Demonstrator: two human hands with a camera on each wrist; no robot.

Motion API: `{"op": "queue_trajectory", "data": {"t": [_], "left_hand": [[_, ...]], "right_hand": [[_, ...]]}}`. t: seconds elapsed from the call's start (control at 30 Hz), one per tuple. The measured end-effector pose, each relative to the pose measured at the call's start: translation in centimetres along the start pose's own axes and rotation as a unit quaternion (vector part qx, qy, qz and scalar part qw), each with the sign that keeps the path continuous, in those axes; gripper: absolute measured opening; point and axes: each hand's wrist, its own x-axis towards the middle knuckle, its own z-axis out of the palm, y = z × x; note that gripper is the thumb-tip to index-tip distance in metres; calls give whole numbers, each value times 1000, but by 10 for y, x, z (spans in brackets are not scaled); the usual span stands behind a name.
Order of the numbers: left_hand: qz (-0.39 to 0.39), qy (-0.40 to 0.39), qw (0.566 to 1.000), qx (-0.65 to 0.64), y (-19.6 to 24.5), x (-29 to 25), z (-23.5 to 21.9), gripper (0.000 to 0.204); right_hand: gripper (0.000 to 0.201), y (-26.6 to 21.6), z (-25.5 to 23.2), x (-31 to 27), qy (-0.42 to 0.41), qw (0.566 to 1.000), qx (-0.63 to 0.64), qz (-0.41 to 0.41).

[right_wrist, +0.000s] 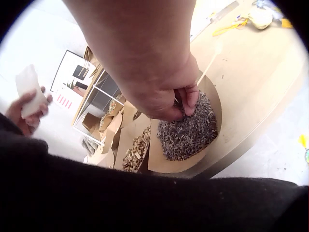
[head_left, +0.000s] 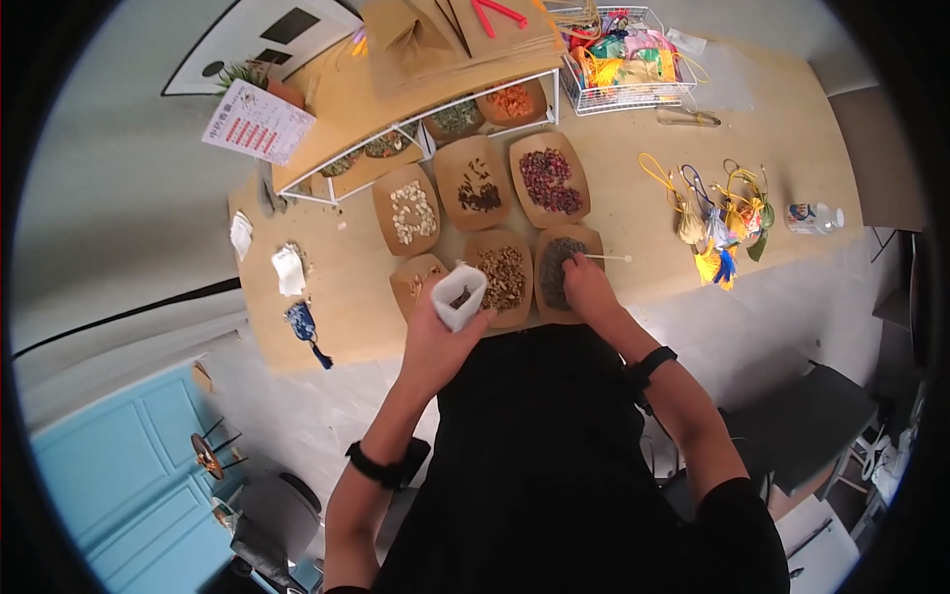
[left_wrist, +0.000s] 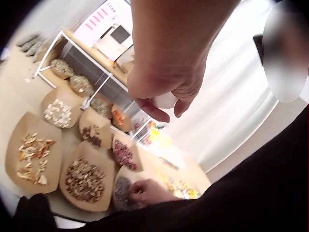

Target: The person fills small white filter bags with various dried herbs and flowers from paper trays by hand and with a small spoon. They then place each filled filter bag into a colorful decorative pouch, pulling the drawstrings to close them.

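Note:
My left hand [head_left: 433, 345] holds a small white pouch [head_left: 461, 315] upright, its mouth spread and some dark bits showing inside. The pouch is over the front trays in the head view; in the left wrist view mostly its end [left_wrist: 165, 101] shows between thumb and fingers. Down in a brown paper tray [head_left: 597, 243], my right hand [head_left: 590, 289] pinches at grey-purple dried lavender [right_wrist: 188, 137], thumb and fingertips together in the buds. A thin pale stick [head_left: 611, 258] with a rounded end sticks out past the tray's rim beside that hand.
Around it stand trays of chopped brown herb [head_left: 503, 277], dried rosebuds [head_left: 549, 180], dark cloves [head_left: 480, 193] and white slices [head_left: 411, 213]. Behind is a white-framed shelf [head_left: 555, 94]. A wire basket [head_left: 618, 99], tasselled sachets [head_left: 712, 226] and a bottle [head_left: 813, 218] stand right; a blue sachet [head_left: 302, 320] lies left.

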Motion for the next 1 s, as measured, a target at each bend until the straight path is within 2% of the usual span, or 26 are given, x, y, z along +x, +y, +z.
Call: {"op": "queue_trajectory", "data": {"t": [0.07,0.1,0.17,0.23,0.3,0.43,0.5,0.63,0.73,0.83,0.9,0.93,0.97,1.0], "left_hand": [[134,13,983,121,-34,13,8,44],[129,13,985,115,-49,19,10,44],[176,-2,966,188,-71,31,17,45],[175,-11,970,167,-86,42,25,46],[209,3,959,190,-97,50,30,47],[177,3,968,178,-105,57,34,48],[168,4,964,203,-108,58,32,48],[158,9,969,192,-107,60,32,48],[120,-4,979,162,-109,60,38,48],[127,7,973,191,-116,60,47,48],[137,30,975,174,-124,62,53,46],[136,34,975,172,-127,61,55,46],[152,43,971,182,-130,59,58,46],[169,53,965,191,-132,59,61,46]], "right_hand": [[10,0,-10,1,-12,999,28,17],[11,0,-16,1,-16,998,58,35],[9,0,-27,1,-14,996,75,41],[8,2,-33,1,-9,995,92,47],[12,2,-37,2,-19,990,120,66],[16,1,-38,6,-22,991,121,44],[19,0,-39,4,4,992,128,16],[18,3,-50,3,18,996,83,-3],[18,5,-57,5,19,996,78,-42],[17,10,-69,-3,35,992,125,-9],[18,23,-80,-8,116,971,174,120],[23,40,-79,-13,148,972,131,125],[23,55,-76,-18,146,973,132,122],[30,66,-75,-21,117,966,135,185]]}}
